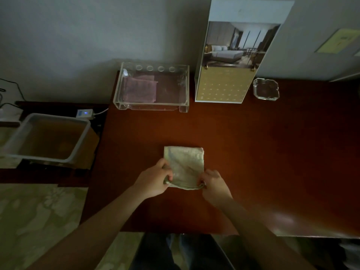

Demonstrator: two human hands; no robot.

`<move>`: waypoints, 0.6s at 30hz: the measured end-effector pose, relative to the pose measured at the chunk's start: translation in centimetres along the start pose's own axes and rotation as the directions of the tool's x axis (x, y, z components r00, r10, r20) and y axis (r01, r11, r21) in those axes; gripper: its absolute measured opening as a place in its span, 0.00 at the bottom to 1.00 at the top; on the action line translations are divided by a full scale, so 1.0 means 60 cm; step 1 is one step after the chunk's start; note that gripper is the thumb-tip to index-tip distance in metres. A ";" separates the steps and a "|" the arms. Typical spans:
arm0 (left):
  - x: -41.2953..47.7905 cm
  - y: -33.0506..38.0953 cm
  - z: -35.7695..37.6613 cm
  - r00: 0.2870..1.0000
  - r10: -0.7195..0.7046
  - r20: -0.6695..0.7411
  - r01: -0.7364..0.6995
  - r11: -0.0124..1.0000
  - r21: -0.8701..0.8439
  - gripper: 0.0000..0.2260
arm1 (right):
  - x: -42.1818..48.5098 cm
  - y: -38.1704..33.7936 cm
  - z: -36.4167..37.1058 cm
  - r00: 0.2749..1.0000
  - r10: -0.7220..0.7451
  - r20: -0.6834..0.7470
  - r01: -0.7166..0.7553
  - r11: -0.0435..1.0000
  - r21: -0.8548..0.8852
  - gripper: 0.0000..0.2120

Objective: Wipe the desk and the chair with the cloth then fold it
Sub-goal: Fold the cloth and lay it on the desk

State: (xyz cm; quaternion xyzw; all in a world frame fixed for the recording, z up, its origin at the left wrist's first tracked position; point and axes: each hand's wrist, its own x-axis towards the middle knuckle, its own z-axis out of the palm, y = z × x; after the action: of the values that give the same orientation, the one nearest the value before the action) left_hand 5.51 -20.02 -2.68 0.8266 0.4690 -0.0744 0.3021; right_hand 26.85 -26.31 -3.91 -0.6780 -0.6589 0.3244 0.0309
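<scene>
**Uneven lift could skew the fold**

The cloth [186, 162] lies mid-desk [272, 152], near the front edge. Its long axis runs away from the person, far edge toward the wall. The left hand [153, 179] and right hand [213, 184] each pinch a near corner with curled fingers. If one corner slips or rises faster, the layers will likely land crooked.
</scene>
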 end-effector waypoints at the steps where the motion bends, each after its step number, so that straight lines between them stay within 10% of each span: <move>1: -0.002 0.000 0.001 1.000 0.013 0.011 -0.013 0.999 0.032 0.06 | 0.001 0.001 0.001 0.999 0.016 0.048 -0.013 0.998 -0.054 0.18; 13: 0.058 -0.030 -0.030 0.953 -0.273 -0.132 0.240 0.945 -0.224 0.18 | 0.077 -0.017 -0.047 0.945 0.295 -0.145 -0.250 0.931 0.265 0.15; 18: 0.114 -0.038 -0.052 0.941 -0.338 -0.007 0.326 0.914 -0.241 0.22 | 0.130 -0.021 -0.073 0.962 0.272 -0.033 -0.270 0.961 0.066 0.19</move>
State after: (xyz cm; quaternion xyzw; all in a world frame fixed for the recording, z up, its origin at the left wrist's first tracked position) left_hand 6.88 -12.40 -3.96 0.6945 0.6152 -0.0480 0.3699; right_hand 27.26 -17.30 -2.97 -0.7672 -0.5489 0.3312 0.0205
